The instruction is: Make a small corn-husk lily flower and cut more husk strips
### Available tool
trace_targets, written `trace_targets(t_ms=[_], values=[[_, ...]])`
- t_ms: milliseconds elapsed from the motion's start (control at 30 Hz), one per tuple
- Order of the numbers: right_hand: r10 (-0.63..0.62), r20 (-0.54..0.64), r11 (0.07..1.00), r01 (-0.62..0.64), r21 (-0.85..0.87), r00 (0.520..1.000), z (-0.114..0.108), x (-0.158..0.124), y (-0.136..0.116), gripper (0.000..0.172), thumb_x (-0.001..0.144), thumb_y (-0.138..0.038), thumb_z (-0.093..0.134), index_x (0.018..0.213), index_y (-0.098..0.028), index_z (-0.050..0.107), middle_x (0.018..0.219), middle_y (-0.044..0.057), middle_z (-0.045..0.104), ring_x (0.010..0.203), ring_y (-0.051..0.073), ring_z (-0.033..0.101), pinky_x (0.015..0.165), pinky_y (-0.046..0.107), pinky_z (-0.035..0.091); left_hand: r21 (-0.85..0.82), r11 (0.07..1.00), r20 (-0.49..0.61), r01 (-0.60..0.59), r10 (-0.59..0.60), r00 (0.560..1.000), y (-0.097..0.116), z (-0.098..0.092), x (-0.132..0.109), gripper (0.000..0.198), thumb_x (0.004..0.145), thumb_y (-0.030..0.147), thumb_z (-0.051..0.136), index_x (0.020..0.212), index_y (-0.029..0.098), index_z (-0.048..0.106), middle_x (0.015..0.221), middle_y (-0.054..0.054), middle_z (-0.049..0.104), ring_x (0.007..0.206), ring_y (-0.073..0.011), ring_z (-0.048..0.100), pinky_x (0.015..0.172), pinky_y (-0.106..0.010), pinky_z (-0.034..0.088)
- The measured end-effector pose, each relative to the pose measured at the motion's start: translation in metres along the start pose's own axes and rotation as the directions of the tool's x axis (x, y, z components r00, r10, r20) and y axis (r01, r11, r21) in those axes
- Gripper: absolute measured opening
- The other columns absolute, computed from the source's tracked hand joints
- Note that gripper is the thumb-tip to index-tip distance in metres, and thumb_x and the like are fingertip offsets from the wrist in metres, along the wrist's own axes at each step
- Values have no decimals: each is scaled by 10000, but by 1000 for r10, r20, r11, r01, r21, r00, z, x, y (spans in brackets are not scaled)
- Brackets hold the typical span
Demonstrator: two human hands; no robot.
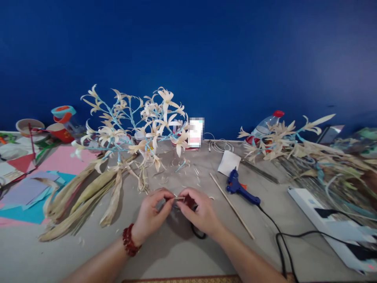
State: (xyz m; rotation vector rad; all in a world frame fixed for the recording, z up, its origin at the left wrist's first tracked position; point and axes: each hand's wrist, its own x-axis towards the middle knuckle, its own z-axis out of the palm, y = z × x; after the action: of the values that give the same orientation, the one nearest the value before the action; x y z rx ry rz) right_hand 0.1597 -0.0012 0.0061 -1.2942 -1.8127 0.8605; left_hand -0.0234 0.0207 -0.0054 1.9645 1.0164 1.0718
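Observation:
My left hand (153, 214), with a dark red bead bracelet (129, 240) on its wrist, is closed in a pinch above the middle of the table. Close against it, my right hand (202, 214) pinches too. Between the fingertips runs a small pale strip (179, 198), held from both sides; its exact kind is too small to make out. Under the right hand a black loop (198, 232) shows, the rest of that thing hidden. Beyond the hands, pale scraps (165, 180) lie scattered near husk flowers (166, 122) on blue-wrapped stems.
Dried corn husks (88, 196) and coloured paper (59, 192) lie at the left. To the right are a wooden stick (232, 206), a blue glue gun (240, 186) with its cord, and a white power strip (326, 228). A phone (196, 133) stands against the blue wall.

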Motion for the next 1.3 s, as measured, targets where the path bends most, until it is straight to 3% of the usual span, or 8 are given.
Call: trace_targets(t_ms=[333, 500, 600, 733, 933, 1067, 1167, 1300], values=[[-190, -83, 930, 152, -336, 978, 14, -4, 0, 108, 836, -193, 525, 732, -198, 552, 635, -5, 585, 586, 138, 526, 580, 248, 354, 183, 983, -12, 20, -18, 1000, -2, 6, -5, 112, 786, 102, 542, 720, 192, 550, 704, -4, 602, 696, -163, 561, 682, -278, 427], [-144, -175, 978, 114, -174, 974, 9, -6, -1, 91, 833, -198, 538, 744, -201, 559, 644, -11, 598, 579, 124, 549, 567, 221, 395, 203, 976, -152, 84, -54, 987, -11, -9, 6, 111, 794, 126, 515, 712, 195, 547, 686, -5, 597, 663, -165, 564, 652, -275, 430], [-77, -125, 995, 68, -73, 989, 7, -4, 1, 105, 856, -229, 533, 760, -202, 564, 645, -14, 600, 573, 119, 555, 539, 209, 404, 119, 993, -61, -15, 22, 998, -5, -12, 7, 92, 835, 174, 500, 826, 191, 589, 786, -35, 643, 745, -180, 600, 711, -293, 457], [-71, -72, 994, 64, -88, 995, 10, -2, 2, 90, 850, -249, 544, 774, -208, 568, 661, -8, 610, 579, 127, 550, 556, 229, 409, 95, 988, 72, -119, 112, 991, 6, -4, 2, 92, 833, 181, 521, 875, 191, 602, 794, -49, 649, 764, -191, 601, 726, -314, 460], [-124, -115, 975, 100, -199, 986, 13, -5, -3, 104, 833, -231, 543, 733, -212, 560, 635, 0, 603, 599, 144, 551, 583, 251, 396, 250, 957, 12, -144, 146, 989, 2, -1, 1, 98, 802, 154, 533, 718, 200, 553, 689, -31, 599, 710, -194, 566, 718, -336, 438], [-111, -198, 987, 85, -137, 974, 11, -5, -2, 110, 842, -230, 540, 736, -212, 558, 644, -3, 608, 572, 132, 556, 575, 240, 414, 263, 963, -92, -57, 84, 992, -3, -10, 3, 111, 817, 144, 498, 735, 193, 554, 700, -38, 594, 706, -193, 554, 691, -329, 439], [-72, -166, 995, 61, -74, 983, 11, -4, -1, 117, 852, -253, 542, 745, -210, 563, 644, -5, 608, 575, 132, 559, 562, 234, 417, 144, 985, -12, -93, 96, 995, 1, -11, 3, 90, 847, 177, 496, 841, 185, 586, 777, -54, 629, 756, -195, 582, 718, -330, 459], [-73, -133, 995, 64, -75, 988, 13, -3, -1, 107, 847, -251, 542, 747, -213, 554, 662, 2, 608, 614, 143, 563, 579, 242, 418, 150, 972, 52, -184, 178, 983, 5, -6, 2, 76, 830, 156, 528, 830, 198, 592, 748, -46, 645, 773, -202, 597, 827, -378, 464]])
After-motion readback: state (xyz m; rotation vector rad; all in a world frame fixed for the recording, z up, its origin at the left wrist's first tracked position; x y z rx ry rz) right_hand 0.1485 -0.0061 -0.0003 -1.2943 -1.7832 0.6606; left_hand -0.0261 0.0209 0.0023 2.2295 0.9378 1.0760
